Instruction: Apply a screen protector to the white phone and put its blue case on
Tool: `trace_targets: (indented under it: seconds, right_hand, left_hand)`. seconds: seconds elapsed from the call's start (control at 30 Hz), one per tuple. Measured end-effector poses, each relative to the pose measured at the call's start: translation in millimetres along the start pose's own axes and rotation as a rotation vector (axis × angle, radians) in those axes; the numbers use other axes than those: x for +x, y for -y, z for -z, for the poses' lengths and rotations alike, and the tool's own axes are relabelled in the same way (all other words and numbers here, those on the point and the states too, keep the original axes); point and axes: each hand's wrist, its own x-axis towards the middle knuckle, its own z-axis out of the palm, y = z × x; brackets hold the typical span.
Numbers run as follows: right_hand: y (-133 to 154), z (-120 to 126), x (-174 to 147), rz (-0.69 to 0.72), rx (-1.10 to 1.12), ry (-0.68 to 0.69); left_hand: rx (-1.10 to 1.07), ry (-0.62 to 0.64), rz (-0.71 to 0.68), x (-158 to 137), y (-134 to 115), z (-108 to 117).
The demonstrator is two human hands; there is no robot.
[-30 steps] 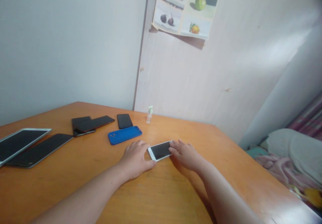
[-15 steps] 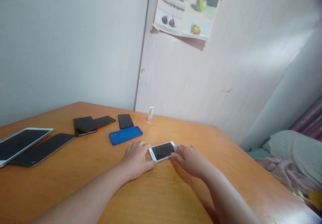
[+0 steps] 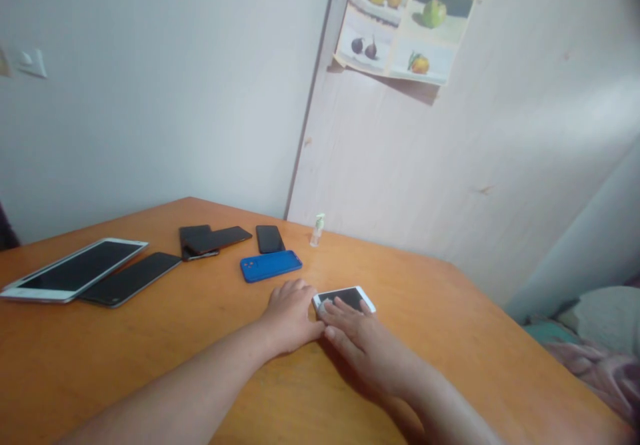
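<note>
A white smartphone with a dark screen lies face up on the wooden table. My left hand grips its left end, thumb at the near corner and fingers round the far side. Across the screen's near left part lies my right hand, palm down with its fingers stretched out. A small pale patch shows by its fingertips; I cannot tell whether it is a wipe or a reflection. A blue phone case rests beyond my left hand, and a small clear pump bottle stands behind the smartphone.
Left on the table, a white tablet overlaps a black one. Further back are two crossed dark phones and another black phone. Fruit pictures hang on the wall; bedding lies beyond the right edge.
My right hand has slid left along the smartphone, from its right end to near the left end. My left hand keeps its grip. The view has turned slightly left.
</note>
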Motion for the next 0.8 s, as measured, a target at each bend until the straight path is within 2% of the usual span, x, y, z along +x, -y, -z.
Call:
trace_targets:
  seconds: [0.07, 0.2, 0.27, 0.33, 0.5, 0.57, 0.7, 0.73, 0.8]
  right_hand:
    - [-9.6, -1.5, 2.4, -0.059, 0.000, 0.004]
    - [-45.0, -6.7, 14.0, -0.367, -0.103, -0.064]
    - [-51.2, -9.8, 19.9, -0.435, -0.139, -0.090]
    - [-44.0, -12.8, 24.1, -0.395, -0.138, -0.093]
    - [-14.3, -16.4, 27.3, -0.076, -0.032, -0.023]
    - [-17.3, -16.3, 28.6, -0.095, -0.015, -0.024]
    - [-33.7, -16.7, 31.5, -0.333, -0.067, -0.091]
    - [-33.7, -17.0, 31.4, -0.344, -0.076, -0.096]
    - [-26.5, -17.5, 29.8, -0.273, -0.069, -0.078]
  left_hand:
    - [0.001, -0.003, 0.002, 0.1, 0.2, -0.4]
    - [0.015, -0.003, 0.009, 0.7, -0.7, -0.8]
    - [0.019, -0.004, 0.014, 0.7, -1.4, -0.9]
    - [0.018, -0.007, 0.011, 0.4, -1.9, -1.1]
    - [0.020, -0.010, 0.011, -0.6, -2.2, -2.1]
    - [0.021, -0.010, 0.012, -0.5, -2.1, -2.6]
    - [0.001, -0.023, 0.036, 0.3, -1.6, -4.8]
    - [-0.015, -0.031, 0.041, 0.6, -1.2, -5.7]
    - [-0.049, -0.046, 0.044, 0.9, -0.1, -7.5]
